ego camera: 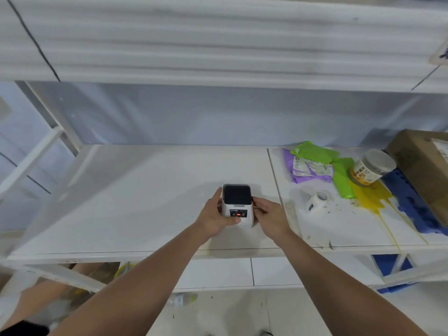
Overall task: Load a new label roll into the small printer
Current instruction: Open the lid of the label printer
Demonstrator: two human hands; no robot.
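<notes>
- While both bare forearms reach in from the bottom edge, the left hand (214, 215) wraps the left side of the small label printer (238, 205), thumb lying across its lower front, fingers up along the side.
- Printer sits on the white shelf board (135, 195), about centre of the view, near the seam between two boards.
- Printer body white, dark square lid panel on top, closed as far as visible; a red light shows on the front control strip.
- Right hand (271, 215) curls against the right side of the printer, fingers touching its edge; both hands clasp the same unit.
- Right of the seam, a white label roll (317, 201) lies on its side on the neighbouring board, well apart from the hands, core hole facing up-right.
- Behind the roll, purple mailer bags (308, 169) with a printed slip, green mailer bags (339, 170) overlapping them.
- Further right, a clear jar (372, 169) with a yellow label tilts over a yellow paint spill (373, 198) that runs toward the front edge.
- Blue patch (412, 204) beside the spill, material unclear.
- Brown cardboard box (421, 166) at far right, partly cut by frame.
- White upper shelf (218, 44) spans the top.
- Below the board: tiled floor, clutter under the left, too blurred to name.
</notes>
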